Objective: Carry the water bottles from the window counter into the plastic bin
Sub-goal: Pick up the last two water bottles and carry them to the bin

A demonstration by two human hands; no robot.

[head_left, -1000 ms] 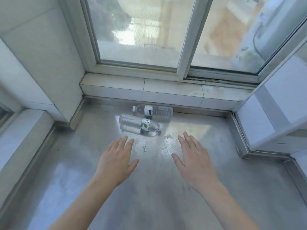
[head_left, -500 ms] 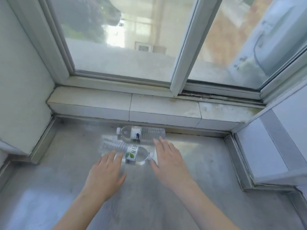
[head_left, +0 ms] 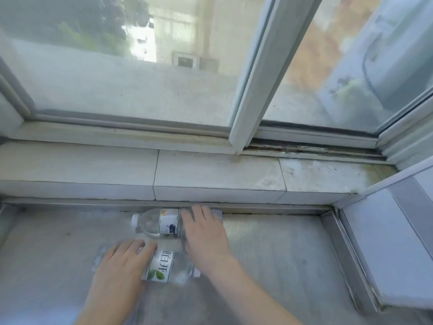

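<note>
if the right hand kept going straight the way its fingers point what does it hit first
Likely the tiled ledge just behind the far bottle; the right hand already lies over that bottle, fingers pointing toward the window.

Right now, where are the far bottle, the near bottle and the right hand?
far bottle (head_left: 168, 222): head view, on its label.
near bottle (head_left: 161, 266): head view, on its label.
right hand (head_left: 206, 235): head view, on the back of the hand.

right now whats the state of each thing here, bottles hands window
far bottle: lying on its side, cap on and pointing left, right hand over its body
near bottle: lying on its side, left hand over its left part
left hand: fingers laid over the near bottle, not plainly curled round it
right hand: fingers laid over the far bottle, grip not clear
window: sashes look closed
counter: bears both bottles
</note>
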